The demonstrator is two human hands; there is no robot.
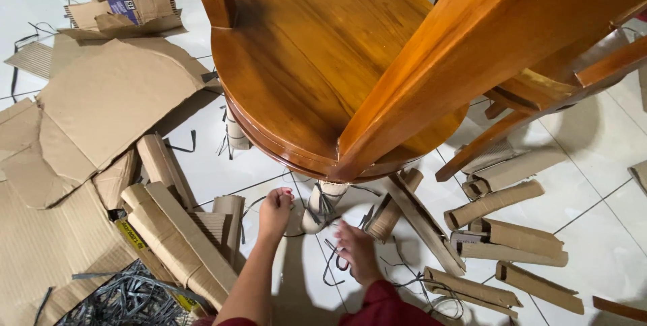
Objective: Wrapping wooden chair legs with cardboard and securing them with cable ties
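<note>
Both arms reach down and away from the camera, toward the floor (593, 225) under a round wooden table (317, 50).

The left hand (275, 213) is stretched out with the arm almost straight. Its fingers are bent down and close together, and the fingertips sit at a thin black strap (294, 234) on the white tiles. I cannot tell if the fingers pinch the strap or only touch it.

The right hand (356, 250) is nearer to the camera, with a dark red sleeve (384, 306) at the wrist. The hand is turned palm down and the fingers curl around a loop of black strap (331, 260) on the floor. It looks like it holds that loop, but the grip is partly hidden.

Between the two hands, a bit farther away, stands a table leg wrapped in cardboard (323, 203), with black straps tied around it.

On the left lie big flat cardboard sheets (114, 97) and folded cardboard pieces (175, 232). A pile of cut black straps (128, 299) is at the near left. On the right, more folded cardboard strips (512, 245) are spread over the tiles.
</note>
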